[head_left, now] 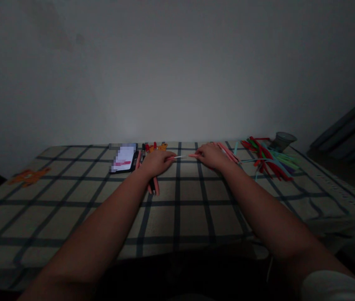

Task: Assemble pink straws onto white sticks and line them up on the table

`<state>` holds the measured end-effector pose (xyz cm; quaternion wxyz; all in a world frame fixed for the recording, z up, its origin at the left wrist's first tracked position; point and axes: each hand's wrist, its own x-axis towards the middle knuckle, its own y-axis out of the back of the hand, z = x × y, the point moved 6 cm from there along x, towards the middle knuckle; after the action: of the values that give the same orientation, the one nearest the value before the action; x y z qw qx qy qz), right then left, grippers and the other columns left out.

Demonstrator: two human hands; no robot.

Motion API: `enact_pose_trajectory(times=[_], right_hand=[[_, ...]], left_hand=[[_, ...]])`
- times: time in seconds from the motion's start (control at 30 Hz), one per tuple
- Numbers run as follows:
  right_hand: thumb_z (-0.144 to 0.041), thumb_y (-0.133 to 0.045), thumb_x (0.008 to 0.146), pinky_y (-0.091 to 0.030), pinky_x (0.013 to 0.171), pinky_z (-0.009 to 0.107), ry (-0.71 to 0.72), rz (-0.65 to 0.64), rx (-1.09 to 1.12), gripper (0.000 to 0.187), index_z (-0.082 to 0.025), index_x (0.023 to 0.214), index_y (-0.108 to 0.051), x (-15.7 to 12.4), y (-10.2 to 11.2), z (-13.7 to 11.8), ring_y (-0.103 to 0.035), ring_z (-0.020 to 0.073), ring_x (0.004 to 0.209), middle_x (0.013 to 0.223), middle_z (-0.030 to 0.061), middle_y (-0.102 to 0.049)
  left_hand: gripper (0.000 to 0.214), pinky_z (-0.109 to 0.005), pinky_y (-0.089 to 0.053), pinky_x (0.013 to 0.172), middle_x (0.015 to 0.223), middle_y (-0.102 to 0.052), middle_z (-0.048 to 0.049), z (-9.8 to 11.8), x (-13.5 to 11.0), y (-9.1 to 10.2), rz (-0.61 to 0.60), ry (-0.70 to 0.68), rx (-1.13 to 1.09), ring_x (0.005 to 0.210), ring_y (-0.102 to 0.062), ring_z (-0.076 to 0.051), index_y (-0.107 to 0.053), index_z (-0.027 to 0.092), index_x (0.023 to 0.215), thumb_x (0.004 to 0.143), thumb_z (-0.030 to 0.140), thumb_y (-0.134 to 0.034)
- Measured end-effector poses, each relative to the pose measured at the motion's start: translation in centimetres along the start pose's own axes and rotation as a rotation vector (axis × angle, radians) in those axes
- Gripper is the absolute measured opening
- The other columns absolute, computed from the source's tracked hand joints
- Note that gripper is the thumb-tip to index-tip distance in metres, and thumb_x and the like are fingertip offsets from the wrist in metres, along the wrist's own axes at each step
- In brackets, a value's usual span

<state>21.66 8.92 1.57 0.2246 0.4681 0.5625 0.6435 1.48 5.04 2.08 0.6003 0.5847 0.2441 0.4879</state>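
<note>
Item: two bare arms, both reaching straight forward over a checked tablecloth, forearms converging toward the far edge of the table.

Left hand: lying palm down and low on the cloth, fingers curled in, fingertips closing narrowly on the left end of a thin stick.

Right hand: also lying palm down, fingers drawn together, pinching the stick's right, pinkish end.

Thin stick: spanning the small gap between the two hands, running roughly level, just above the cloth near the table's far edge.

Adjacent items: pens sticking out from under the left wrist; a dark phone sitting just left of the left hand; pink strips lying just beside the right hand; a heap of coloured strips spreading further right, with a cup standing behind it; an orange cut-out lying well apart at the left. Dim light is hiding finer detail.
</note>
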Motion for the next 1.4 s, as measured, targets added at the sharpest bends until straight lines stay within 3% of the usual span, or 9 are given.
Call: enact_pose_trajectory(times=[0.47,1.03,1.23,1.4], right_hand=[[-0.041,-0.054,0.091,-0.036,0.081,0.031,0.075,0.046,0.117,0.027,-0.02,0.096,-0.069,-0.1,1.1,-1.0,-0.056,0.0215,0.094,0.098,0.0082,-0.068],[-0.037,-0.059,0.088,-0.037,0.08,0.03,0.119,0.07,0.225,0.02,-0.019,0.094,-0.069,-0.1,0.7,-2.0,-0.055,0.0199,0.093,0.096,0.007,-0.066],[-0.036,-0.059,0.088,-0.037,0.083,0.031,0.146,0.057,0.263,0.021,-0.02,0.095,-0.069,-0.2,0.7,-2.8,-0.054,0.0207,0.096,0.098,0.0074,-0.066],[-0.037,-0.059,0.088,-0.037,0.083,0.031,0.195,0.071,0.293,0.021,-0.02,0.095,-0.069,-0.3,1.1,-3.5,-0.054,0.0212,0.096,0.097,0.0078,-0.066]], left_hand=[[0.037,-0.03,-0.044,0.072,0.101,-0.072,-0.0047,-0.6,0.0,0.2,0.016,0.022,0.025,0.089,-0.063,-0.021,-0.067,0.028,0.115,0.091,0.045,-0.044],[0.037,-0.032,-0.045,0.08,0.106,-0.07,-0.0059,0.0,0.0,-0.3,-0.001,-0.026,-0.016,0.095,-0.062,-0.022,-0.066,0.026,0.117,0.092,0.043,-0.045],[0.043,-0.032,-0.044,0.081,0.103,-0.07,-0.0063,0.1,0.0,-0.2,0.041,-0.003,-0.059,0.091,-0.062,-0.021,-0.059,0.025,0.126,0.089,0.046,-0.052],[0.037,-0.029,-0.042,0.071,0.089,-0.07,-0.0055,-0.1,0.2,-0.5,0.048,0.004,-0.08,0.079,-0.06,-0.019,-0.07,0.022,0.103,0.088,0.05,-0.052]])
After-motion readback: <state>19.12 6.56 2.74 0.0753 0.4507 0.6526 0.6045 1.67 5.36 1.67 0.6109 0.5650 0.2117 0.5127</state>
